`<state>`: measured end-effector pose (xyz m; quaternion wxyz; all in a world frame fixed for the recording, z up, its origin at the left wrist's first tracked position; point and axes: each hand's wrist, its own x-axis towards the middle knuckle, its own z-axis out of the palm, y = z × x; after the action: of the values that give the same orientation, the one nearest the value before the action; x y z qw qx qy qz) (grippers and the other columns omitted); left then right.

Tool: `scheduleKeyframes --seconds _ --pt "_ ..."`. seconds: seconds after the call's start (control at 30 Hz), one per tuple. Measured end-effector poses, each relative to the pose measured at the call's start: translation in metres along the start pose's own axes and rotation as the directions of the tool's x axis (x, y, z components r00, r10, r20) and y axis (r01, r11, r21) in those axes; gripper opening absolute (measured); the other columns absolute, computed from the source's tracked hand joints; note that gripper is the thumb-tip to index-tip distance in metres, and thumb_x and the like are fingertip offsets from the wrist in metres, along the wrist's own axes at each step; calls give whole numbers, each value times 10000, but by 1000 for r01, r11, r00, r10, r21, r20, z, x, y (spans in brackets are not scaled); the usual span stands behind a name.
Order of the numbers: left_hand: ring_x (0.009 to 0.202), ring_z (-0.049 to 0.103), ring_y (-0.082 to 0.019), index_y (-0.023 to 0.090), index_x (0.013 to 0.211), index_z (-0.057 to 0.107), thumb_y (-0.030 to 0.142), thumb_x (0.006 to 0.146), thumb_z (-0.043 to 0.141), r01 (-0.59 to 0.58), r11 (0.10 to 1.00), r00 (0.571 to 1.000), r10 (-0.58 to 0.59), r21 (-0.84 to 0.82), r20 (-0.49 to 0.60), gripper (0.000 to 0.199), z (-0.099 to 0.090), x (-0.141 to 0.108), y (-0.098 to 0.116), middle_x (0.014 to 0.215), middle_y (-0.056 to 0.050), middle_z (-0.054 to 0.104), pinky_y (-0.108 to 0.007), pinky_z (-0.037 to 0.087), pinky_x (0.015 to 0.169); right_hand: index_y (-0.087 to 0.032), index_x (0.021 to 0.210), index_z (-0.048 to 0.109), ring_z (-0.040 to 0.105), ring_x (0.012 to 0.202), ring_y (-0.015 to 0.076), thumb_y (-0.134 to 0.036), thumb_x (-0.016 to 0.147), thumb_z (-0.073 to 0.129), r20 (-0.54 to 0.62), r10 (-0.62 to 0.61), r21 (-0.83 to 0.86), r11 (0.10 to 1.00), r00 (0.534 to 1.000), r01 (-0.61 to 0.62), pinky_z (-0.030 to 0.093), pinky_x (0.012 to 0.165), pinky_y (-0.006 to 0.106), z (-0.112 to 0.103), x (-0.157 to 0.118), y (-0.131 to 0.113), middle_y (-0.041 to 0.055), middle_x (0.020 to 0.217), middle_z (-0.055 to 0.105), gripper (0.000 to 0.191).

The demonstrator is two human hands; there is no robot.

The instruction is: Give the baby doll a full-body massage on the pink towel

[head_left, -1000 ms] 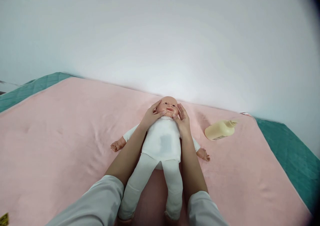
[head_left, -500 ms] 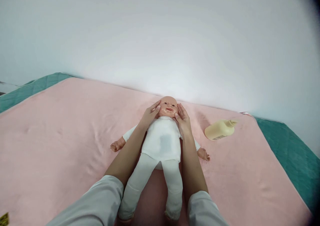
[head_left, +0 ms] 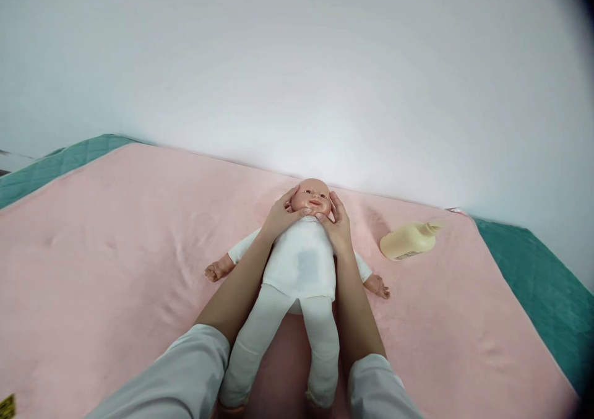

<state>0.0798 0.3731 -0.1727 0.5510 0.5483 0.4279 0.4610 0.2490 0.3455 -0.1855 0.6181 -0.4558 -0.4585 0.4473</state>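
Observation:
A baby doll [head_left: 299, 258] lies on its back with its head toward the wall, in a white cloth body with a greyish patch on the belly. My left hand [head_left: 279, 213] cups one side of its head, the thumb laid on the chin. On the other side my right hand [head_left: 338, 222] holds the head in the same way, its thumb also at the chin. The fingers of both hands curve round the sides of the head, and their tips are partly hidden behind it. My forearms run along both sides of the doll's body, over its arms.
A pale yellow pump bottle [head_left: 408, 241] lies on its side to the right. The pink sheet [head_left: 116, 252] covers a green quilted mat [head_left: 533, 270], which shows at both sides. A white wall [head_left: 297, 78] rises behind. A yellow-and-black scrap [head_left: 7, 406] sits at the lower left.
Both thumbs have moved inward and down from the cheeks to the chin, close to each other. The doll and the bottle have stayed in place.

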Motion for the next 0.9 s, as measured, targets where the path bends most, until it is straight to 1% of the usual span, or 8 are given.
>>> scheduleKeyframes --seconds 0.13,0.27,0.43,0.5,0.6,0.67,0.77,0.9 --pt "1267 536 -324 189 1470 375 401 591 869 -7 1000 999 7 18 -36 1030 4 -1 -2 1428 -165 500 -428 451 1066 -220 1420 442 403 1397 299 -384 650 819 5 -12 -36 999 1000 13 469 1081 457 0 1 2 97 1510 425 873" --pt "1284 513 -339 166 1451 397 388 559 881 -26 999 997 29 44 -74 1039 6 1 -4 1425 -185 491 -449 439 1073 -234 1419 446 413 1390 288 -376 669 808 7 -35 -82 996 999 35 471 1077 449 -1 2 5 86 1509 429 844" --pt "1293 506 -329 171 1436 423 385 593 858 -37 997 995 44 74 -90 973 6 2 -5 1414 -172 507 -448 431 1078 -242 1416 449 400 1398 291 -388 673 805 9 -40 -86 995 999 41 471 1076 459 -2 3 8 81 1518 415 837" --pt "1295 506 -326 182 1440 425 393 608 848 -34 996 996 40 78 -78 957 4 2 -4 1419 -161 508 -446 431 1079 -239 1409 457 400 1398 291 -396 671 805 1 -39 -66 997 999 39 459 1087 464 -2 3 7 82 1523 407 832" --pt "1278 527 -316 192 1450 418 409 642 825 -13 999 999 15 36 -43 930 1 2 -2 1434 -145 502 -420 460 1054 -234 1397 472 416 1389 283 -410 674 805 -2 -40 -33 999 999 40 432 1112 461 -2 3 5 85 1520 411 816" --pt "1269 539 -306 205 1456 416 422 673 805 -5 1000 1000 5 16 -18 901 -1 2 -1 1435 -127 510 -397 471 1044 -229 1396 475 423 1386 276 -419 687 799 10 -40 -13 999 999 40 418 1124 458 -3 3 4 86 1512 422 802" --pt "1275 537 -292 233 1455 426 451 717 771 -18 999 1000 18 44 7 843 -5 1 1 1424 -94 533 -378 460 1059 -228 1407 465 420 1390 269 -444 724 774 33 -35 7 999 999 35 405 1133 462 -6 3 6 82 1508 432 780" --pt "1294 520 -281 247 1472 399 475 751 738 7 998 1000 -8 66 18 829 -8 3 0 1452 -75 505 -381 441 1080 -244 1427 447 409 1399 263 -499 769 725 78 -39 -9 999 996 40 355 1162 474 -10 5 9 67 1513 429 759"
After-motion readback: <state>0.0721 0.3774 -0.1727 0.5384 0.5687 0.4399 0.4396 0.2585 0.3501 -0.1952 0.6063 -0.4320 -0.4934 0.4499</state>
